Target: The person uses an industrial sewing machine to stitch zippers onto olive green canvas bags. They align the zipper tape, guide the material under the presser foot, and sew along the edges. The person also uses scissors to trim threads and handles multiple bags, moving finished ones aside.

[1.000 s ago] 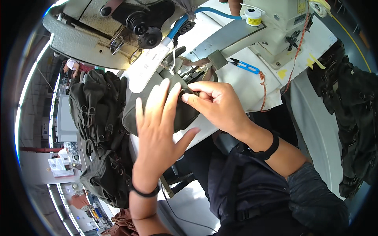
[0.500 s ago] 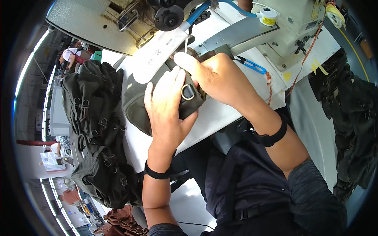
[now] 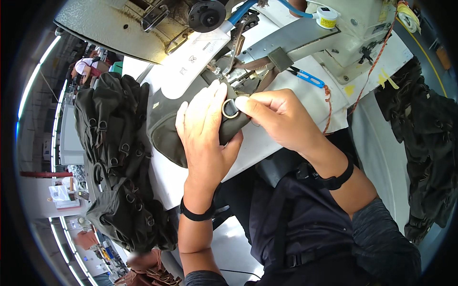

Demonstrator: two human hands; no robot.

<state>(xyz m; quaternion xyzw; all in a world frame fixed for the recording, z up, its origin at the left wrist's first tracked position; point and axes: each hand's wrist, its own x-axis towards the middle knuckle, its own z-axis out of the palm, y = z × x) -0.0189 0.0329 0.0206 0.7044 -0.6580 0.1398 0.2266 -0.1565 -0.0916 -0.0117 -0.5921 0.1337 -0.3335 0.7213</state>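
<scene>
A dark olive fabric bag [image 3: 168, 121] lies under the head of a sewing machine [image 3: 119, 24]. My left hand [image 3: 202, 124] rests flat on it, fingers stretched toward the needle area and thumb apart. At the bag's right edge, beside a metal D-ring [image 3: 230, 109] on a short tab, my right hand [image 3: 281, 119] pinches the fabric edge between thumb and fingers. An open zipper [image 3: 260, 78] with brown tape runs from the bag past the presser foot [image 3: 217, 70], ending at a dark square tab [image 3: 280, 59].
Blue-handled thread snips [image 3: 309, 78] on an orange cord lie right of the bag on the white table [image 3: 329, 100]. Piled olive bags [image 3: 112, 124] stand at the left, and more dark bags [image 3: 431, 143] hang at the right. Another person [image 3: 86, 66] is far off at upper left.
My right hand has drawn back from beside the needle, down and right to the bag's edge by the D-ring. This uncovers the presser foot and zipper. My left hand stays nearly in place.
</scene>
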